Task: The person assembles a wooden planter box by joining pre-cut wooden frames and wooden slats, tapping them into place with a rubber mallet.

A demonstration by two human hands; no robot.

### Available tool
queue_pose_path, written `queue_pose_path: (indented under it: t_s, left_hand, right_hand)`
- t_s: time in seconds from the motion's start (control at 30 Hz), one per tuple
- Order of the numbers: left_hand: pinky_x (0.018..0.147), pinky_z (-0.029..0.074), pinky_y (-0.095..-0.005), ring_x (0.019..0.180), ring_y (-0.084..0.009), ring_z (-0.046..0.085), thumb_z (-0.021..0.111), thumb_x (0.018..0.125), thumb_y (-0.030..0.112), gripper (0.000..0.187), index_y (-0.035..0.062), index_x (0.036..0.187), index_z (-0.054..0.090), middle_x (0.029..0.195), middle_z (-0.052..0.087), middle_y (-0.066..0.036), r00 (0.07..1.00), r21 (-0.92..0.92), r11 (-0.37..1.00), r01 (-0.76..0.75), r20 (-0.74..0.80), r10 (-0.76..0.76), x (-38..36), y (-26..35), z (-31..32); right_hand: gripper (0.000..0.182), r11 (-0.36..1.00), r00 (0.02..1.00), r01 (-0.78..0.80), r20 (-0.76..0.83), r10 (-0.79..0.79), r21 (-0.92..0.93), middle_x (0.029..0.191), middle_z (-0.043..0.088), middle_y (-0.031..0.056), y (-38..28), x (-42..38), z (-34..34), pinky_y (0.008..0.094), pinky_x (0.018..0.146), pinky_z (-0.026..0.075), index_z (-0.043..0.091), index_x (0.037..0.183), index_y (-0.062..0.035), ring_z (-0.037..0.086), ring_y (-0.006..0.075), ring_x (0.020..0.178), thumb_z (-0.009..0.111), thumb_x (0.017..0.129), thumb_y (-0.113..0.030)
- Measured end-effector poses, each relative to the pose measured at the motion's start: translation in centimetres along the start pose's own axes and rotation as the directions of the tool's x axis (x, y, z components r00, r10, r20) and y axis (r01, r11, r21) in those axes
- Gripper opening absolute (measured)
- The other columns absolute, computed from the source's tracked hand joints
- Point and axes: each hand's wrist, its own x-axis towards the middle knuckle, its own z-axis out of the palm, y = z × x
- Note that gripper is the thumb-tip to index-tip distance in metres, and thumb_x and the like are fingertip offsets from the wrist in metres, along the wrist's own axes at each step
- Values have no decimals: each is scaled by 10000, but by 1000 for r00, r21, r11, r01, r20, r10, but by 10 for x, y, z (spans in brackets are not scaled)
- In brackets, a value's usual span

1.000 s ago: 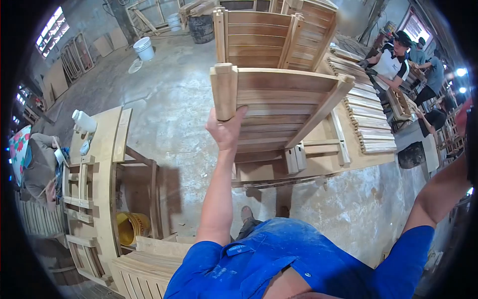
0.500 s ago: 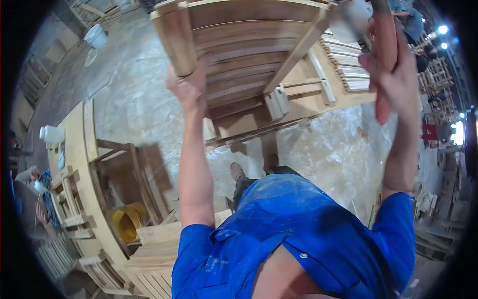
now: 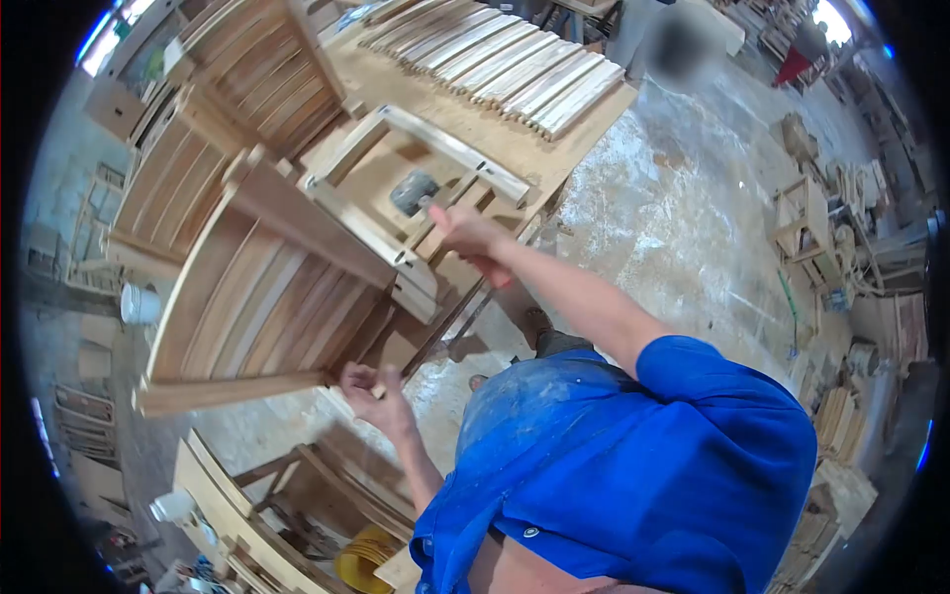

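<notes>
My right hand grips the red handle of a mallet, its grey head over the wooden frame lying on the workbench. My left hand is off the work, fingers loosely curled and apart, just beside the lower corner of a slatted wooden panel. That panel stands tilted at the bench's near left end. Behind it, more slatted panels stand upright.
A row of loose wooden slats lies along the far part of the workbench. At lower left are a second bench, a white container and a yellow bucket. Wood stacks line the right.
My left hand has let go of the slatted piece and dropped lower. My right hand has brought the mallet down over the frame. The view has turned, shifting the bench leftward.
</notes>
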Motion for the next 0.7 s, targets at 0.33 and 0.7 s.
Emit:
queue_pose_path:
  t_s: [0.33, 0.7]
  left_hand:
    - [777, 474, -289, 802, -139, 573, 762, 814, 48, 351, -18, 1118, 600, 875, 623, -60, 985, 62, 985, 161, 49, -164, -40, 25, 57]
    - [814, 495, -297, 875, -142, 608, 753, 846, 127, 315, -20, 1101, 640, 951, 654, -74, 800, 78, 987, 137, 579, -157, -1, 105, 239]
  right_hand:
    - [658, 968, 599, -234, -770, 221, 96, 843, 698, 175, 153, 126, -188, 370, 675, 528, 640, 1018, 13, 695, 254, 727, 730, 775, -592]
    - [353, 911, 763, -48, -573, 298, 410, 814, 660, 114, 182, 95, -241, 322, 516, 525, 605, 997, 35, 622, 163, 577, 710, 818, -251]
